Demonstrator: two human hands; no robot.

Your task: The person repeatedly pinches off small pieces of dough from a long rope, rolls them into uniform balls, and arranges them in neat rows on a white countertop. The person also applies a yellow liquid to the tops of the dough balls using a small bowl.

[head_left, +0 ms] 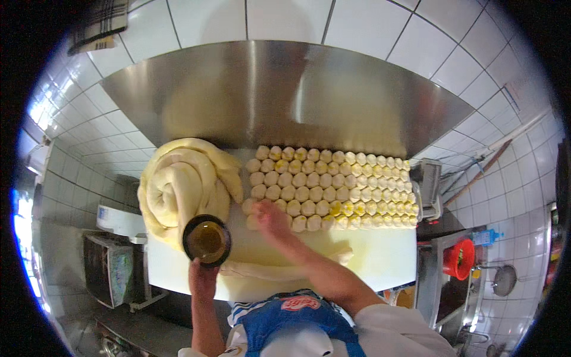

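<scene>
Leaning in, I see the block of small dough pieces (315,193) ahead and to the right on the white counter (386,256), its long axis running left to right; the right hand (270,220) is the nearer one, reaching to the block's near left corner. It is blurred and turned back-upward, so I cannot tell whether its fingers are spread or pinching a piece, only that it is at or just above the nearest rows. The left hand (203,271) is curled at the near side of a dark round bowl (228,241) with something amber inside, grasping it beside the thick dough coil (178,181). A dough strip (256,271) runs beneath the right forearm (318,262), and yellow streaks (336,209) mark several pieces.
</scene>
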